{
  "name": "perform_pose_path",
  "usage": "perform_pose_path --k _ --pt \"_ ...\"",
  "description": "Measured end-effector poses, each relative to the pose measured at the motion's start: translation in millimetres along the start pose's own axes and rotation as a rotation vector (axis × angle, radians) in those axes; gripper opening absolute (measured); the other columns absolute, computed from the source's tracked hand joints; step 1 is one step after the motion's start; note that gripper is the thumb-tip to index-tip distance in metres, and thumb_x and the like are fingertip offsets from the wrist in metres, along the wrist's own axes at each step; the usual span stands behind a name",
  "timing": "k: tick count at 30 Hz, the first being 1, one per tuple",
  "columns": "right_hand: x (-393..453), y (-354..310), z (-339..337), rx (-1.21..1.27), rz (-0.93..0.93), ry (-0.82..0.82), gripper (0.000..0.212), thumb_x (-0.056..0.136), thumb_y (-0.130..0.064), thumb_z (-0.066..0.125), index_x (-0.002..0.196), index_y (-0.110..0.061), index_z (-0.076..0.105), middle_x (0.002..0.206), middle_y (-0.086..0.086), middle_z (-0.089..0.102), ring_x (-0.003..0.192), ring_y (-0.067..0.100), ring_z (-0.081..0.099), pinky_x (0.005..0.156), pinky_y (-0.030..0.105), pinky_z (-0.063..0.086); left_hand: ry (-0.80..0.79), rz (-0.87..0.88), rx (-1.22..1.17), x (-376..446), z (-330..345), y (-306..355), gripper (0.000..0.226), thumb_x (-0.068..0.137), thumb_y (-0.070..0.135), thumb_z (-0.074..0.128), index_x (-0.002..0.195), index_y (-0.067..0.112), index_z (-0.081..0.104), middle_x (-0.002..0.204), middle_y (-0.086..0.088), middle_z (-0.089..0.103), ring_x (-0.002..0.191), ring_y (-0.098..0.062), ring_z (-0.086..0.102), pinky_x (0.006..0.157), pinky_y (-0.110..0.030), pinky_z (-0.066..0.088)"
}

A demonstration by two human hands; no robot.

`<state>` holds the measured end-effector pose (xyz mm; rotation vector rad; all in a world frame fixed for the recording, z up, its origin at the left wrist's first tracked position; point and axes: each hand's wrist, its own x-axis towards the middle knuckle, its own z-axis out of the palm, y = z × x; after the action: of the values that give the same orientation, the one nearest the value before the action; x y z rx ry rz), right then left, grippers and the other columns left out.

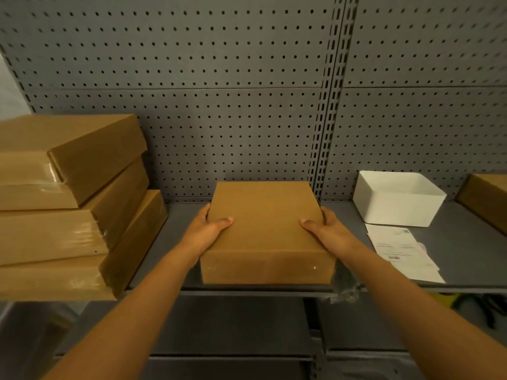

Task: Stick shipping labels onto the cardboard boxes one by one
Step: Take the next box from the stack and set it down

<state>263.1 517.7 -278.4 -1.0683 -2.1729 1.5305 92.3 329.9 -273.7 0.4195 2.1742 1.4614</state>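
Observation:
A plain brown cardboard box [264, 229] sits on the grey shelf [466, 250] in the middle of the view, its top bare. My left hand [210, 229] grips its left side with the thumb lying on the top. My right hand [325, 229] grips the right side the same way. White shipping labels [403, 253] lie in a loose pile on the shelf to the right of the box.
Several taped cardboard boxes [68, 204] are stacked at the left. A white open bin [397, 198] stands at the back right, with another cardboard box [485, 201] at the far right edge. A grey pegboard wall [233, 105] closes the back. Lower shelves lie below.

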Motion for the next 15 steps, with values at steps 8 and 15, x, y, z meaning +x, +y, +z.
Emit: perform_pose_path --k 8,15 --pt "9.7 3.0 -0.7 -0.051 -0.030 -0.023 0.070 0.093 -0.044 0.052 0.150 -0.023 0.015 0.143 0.005 0.043 0.121 0.027 0.050 0.087 0.030 0.038 -0.008 0.055 0.086 11.0 3.4 -1.4 0.066 0.092 0.035 0.059 0.146 0.019 0.025 0.138 -0.007 0.047 0.104 -0.022 0.052 0.085 -0.032 0.040" --pt "7.5 1.0 -2.8 -0.285 -0.123 0.079 0.085 0.088 -0.060 0.048 0.152 -0.018 0.012 0.155 0.008 0.025 0.137 0.029 0.035 0.109 0.041 0.033 -0.023 0.038 0.268 16.7 1.8 21.1 0.069 0.091 0.025 0.061 0.147 0.012 0.021 0.143 -0.011 0.040 0.124 -0.033 0.045 0.092 -0.036 0.039"
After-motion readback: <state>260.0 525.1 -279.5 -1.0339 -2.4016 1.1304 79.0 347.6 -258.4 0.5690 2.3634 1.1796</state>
